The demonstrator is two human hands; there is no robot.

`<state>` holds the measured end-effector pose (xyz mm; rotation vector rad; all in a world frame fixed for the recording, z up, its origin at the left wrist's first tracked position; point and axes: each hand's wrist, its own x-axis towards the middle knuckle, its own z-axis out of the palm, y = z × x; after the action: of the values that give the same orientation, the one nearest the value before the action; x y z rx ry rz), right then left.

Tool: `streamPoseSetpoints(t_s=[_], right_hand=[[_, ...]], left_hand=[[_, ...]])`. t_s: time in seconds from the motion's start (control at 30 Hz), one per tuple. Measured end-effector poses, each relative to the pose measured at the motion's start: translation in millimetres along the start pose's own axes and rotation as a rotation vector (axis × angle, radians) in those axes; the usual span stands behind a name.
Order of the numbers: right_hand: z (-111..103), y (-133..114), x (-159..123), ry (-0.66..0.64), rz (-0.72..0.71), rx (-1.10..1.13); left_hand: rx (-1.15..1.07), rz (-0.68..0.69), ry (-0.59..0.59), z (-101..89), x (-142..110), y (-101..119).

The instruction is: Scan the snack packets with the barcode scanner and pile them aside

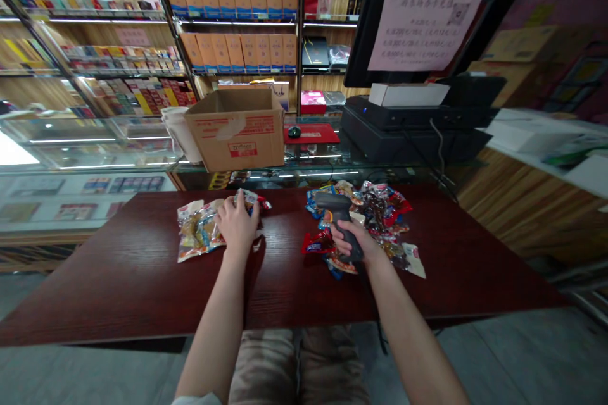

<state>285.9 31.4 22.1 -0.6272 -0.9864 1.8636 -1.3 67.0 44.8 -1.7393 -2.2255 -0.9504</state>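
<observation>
Currently, the right hand (355, 242) grips a handheld barcode scanner (336, 215) above a pile of snack packets (377, 215); the left hand (237, 223) closes over a second group of packets (199, 231), both groups lying on the dark red table (142, 285).

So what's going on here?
One person is at a dark red table. The right hand grips a barcode scanner above a heap of snack packets, and the left hand rests on a smaller heap of packets. Behind them, an open cardboard box sits on a glass counter.
</observation>
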Motion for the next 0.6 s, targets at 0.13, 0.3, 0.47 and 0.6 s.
streamPoseSetpoints(t_s=[0.13,0.3,0.47,0.6], right_hand=[[-4,-9,-5,0.025,-0.052,-0.01],[-15,-37,-19,0.113,-0.135,-0.066],[-32,-62,-37,0.188,-0.083,-0.196],[-47,-58,-41,0.167,-0.121,-0.125]], left_hand=[[0.151,-0.066,-0.065,5.3,5,-12],[0.164,-0.031,-0.009,15.3,1,-14],[0.113,0.189,0.032,20.5,-9,14],[-0.008,0.453,-0.272,43.4,-6,62]])
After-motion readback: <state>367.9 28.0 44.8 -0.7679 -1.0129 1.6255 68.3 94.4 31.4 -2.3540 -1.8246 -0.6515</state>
